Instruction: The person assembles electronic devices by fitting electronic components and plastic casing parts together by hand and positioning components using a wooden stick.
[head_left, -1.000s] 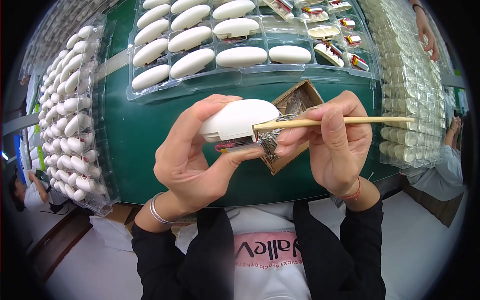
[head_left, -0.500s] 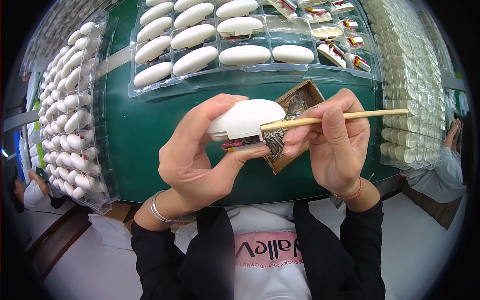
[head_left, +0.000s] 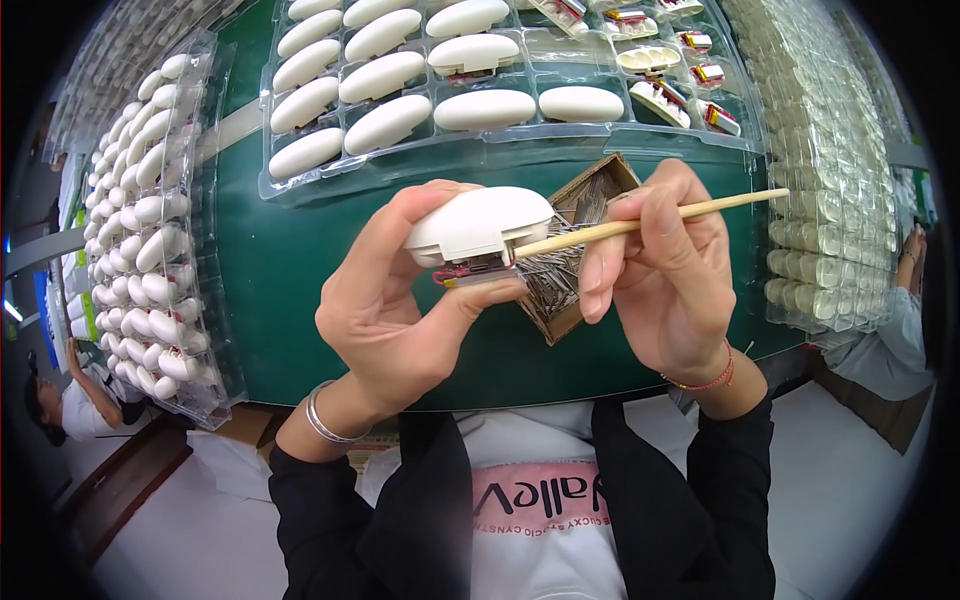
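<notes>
Between the thumb and fingers of my left hand (head_left: 385, 310) is a white oval plastic case (head_left: 480, 220). Its underside is partly exposed, with red wires and a small circuit part (head_left: 470, 270) showing above my thumb. My right hand (head_left: 670, 260) pinches a wooden stick (head_left: 700, 207), like a chopstick, held nearly level. The stick's left tip meets the right end of the case at a gap near its lower edge; how far it reaches inside is hidden. Below and behind both hands stands an open cardboard box (head_left: 555, 325) full of thin metal pins (head_left: 552, 275).
A clear tray (head_left: 480, 145) of white cases and opened parts with batteries lies at the far side of the green table (head_left: 280, 260). Stacked trays with more cases (head_left: 150, 230) rise at left, and tall stacked clear trays (head_left: 825, 230) at right. Other people sit at both edges.
The case has tilted a little and moved slightly left and up. The stick's tip has shifted from the case's side edge to the gap lower down, and my right fingers have spread somewhat.
</notes>
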